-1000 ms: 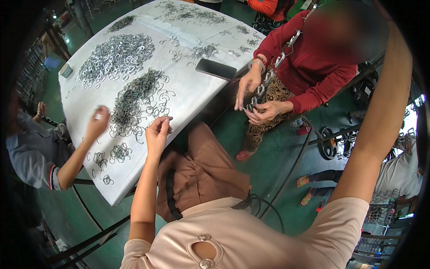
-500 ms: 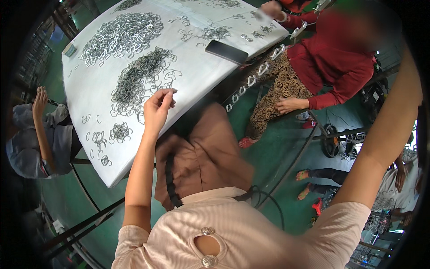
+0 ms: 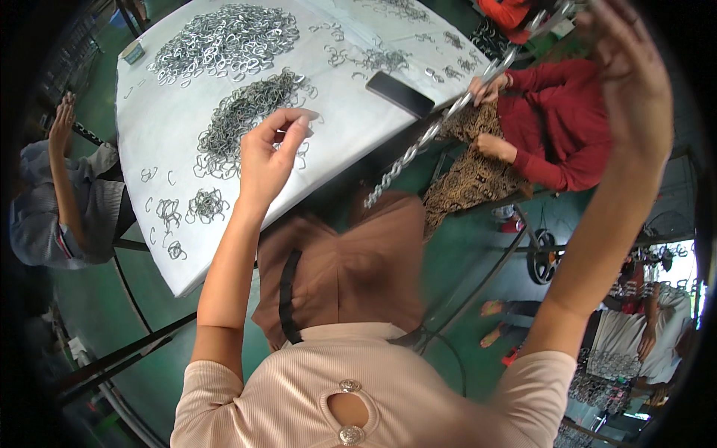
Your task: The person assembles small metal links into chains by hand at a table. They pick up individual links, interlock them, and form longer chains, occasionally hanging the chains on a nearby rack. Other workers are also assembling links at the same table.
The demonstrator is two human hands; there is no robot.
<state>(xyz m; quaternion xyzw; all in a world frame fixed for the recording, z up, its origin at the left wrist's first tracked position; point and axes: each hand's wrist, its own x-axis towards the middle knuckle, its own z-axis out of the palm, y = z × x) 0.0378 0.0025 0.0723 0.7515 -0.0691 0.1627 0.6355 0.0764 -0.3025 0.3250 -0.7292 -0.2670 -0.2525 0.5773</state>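
Note:
My left hand (image 3: 267, 157) is over the white-covered table, beside a pile of dark metal wire hooks (image 3: 250, 116). Its thumb and forefinger come together in a pinch; a thin, pale curved bit shows by the fingertips, too faint to name. My right hand (image 3: 631, 75) is raised at the upper right, near the top of a strand of linked silver metal pieces (image 3: 426, 138). Motion smears its fingers, and whether it touches the strand is not clear. The strand slants down past the table's edge toward my lap.
A large heap of silver rings (image 3: 224, 45) and a black phone (image 3: 399, 95) lie on the table (image 3: 142, 216), with a small cup (image 3: 132, 52) at its far left corner. A co-worker in red (image 3: 556, 127) sits at right, another person in grey (image 3: 63, 201) at left.
My right arm has swung inward, bringing my hand into view. The hanging strand has straightened and blurs. My left hand has moved slightly right and up, still pinched.

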